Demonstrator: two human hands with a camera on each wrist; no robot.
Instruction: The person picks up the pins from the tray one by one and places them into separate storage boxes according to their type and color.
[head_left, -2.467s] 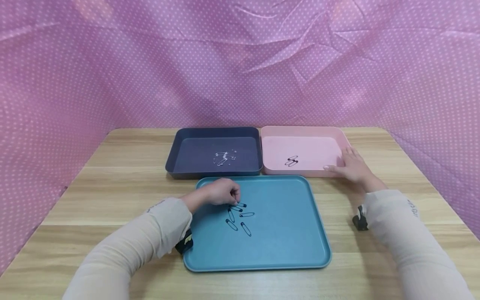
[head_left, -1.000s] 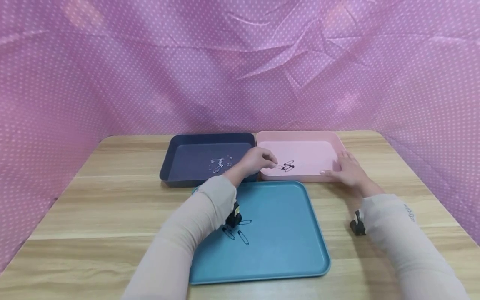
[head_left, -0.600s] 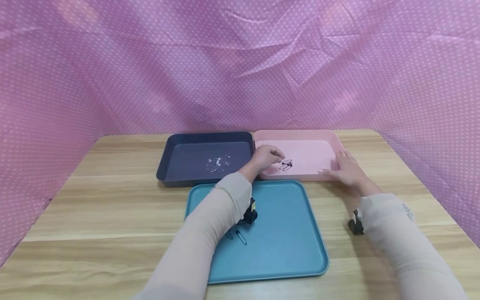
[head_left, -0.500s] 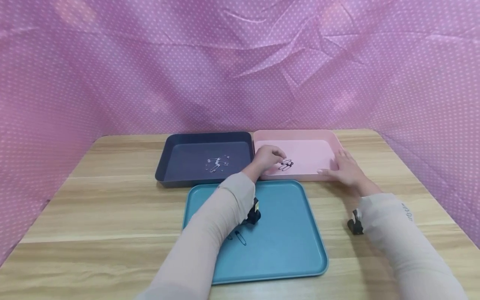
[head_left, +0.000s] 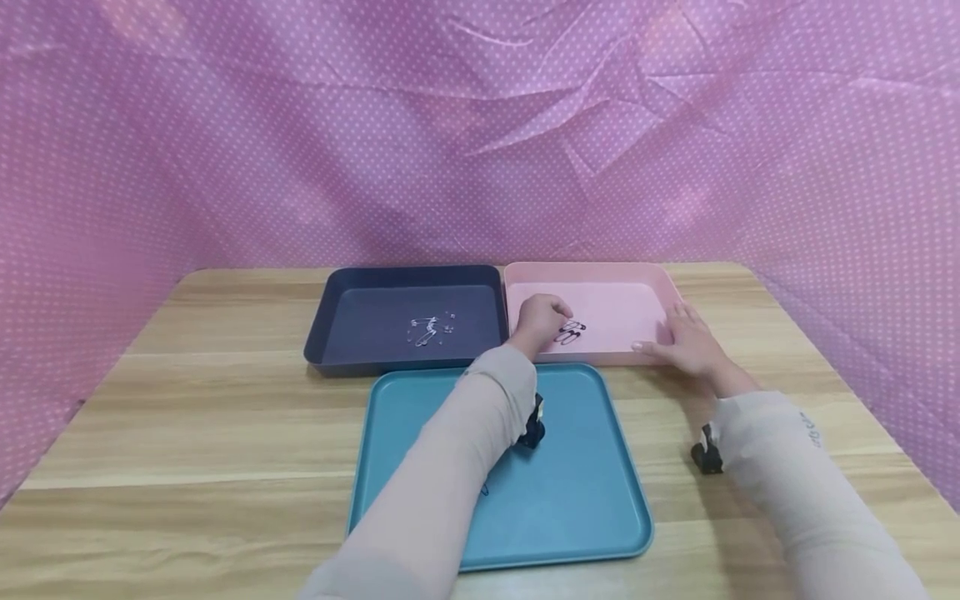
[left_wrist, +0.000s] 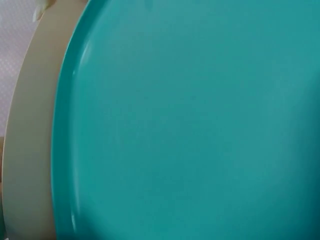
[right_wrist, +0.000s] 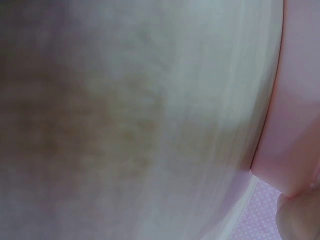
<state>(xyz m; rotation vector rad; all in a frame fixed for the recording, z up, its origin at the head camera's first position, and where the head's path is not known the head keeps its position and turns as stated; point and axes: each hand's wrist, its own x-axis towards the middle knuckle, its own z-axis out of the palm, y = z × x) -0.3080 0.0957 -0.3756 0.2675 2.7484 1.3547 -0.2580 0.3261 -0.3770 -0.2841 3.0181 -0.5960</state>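
Over the left part of the pink tray (head_left: 622, 304), my left hand (head_left: 540, 321) is bent down with thumb and forefinger together. They pinch a safety pin at the edge of a small cluster of dark safety pins (head_left: 570, 337); the fingertips partly cover it. My right hand (head_left: 690, 337) rests on the tray's front right corner, its fingers stretched along the right wall and its thumb on the front rim. Beneath my left forearm lies the teal tray (head_left: 577, 500). One dark safety pin (head_left: 484, 490) shows there beside the sleeve, which hides the area around it.
A dark blue tray (head_left: 367, 308) stands against the pink one on the left, with several silver safety pins (head_left: 427, 332) inside. All trays sit on a wooden table (head_left: 187, 417). A pink dotted cloth (head_left: 375, 125) hangs behind and at both sides.
My left hand has carried a safety pin from the teal tray to the pink tray, then shifted slightly right among the pins there. My right hand has stayed on the pink tray's corner.
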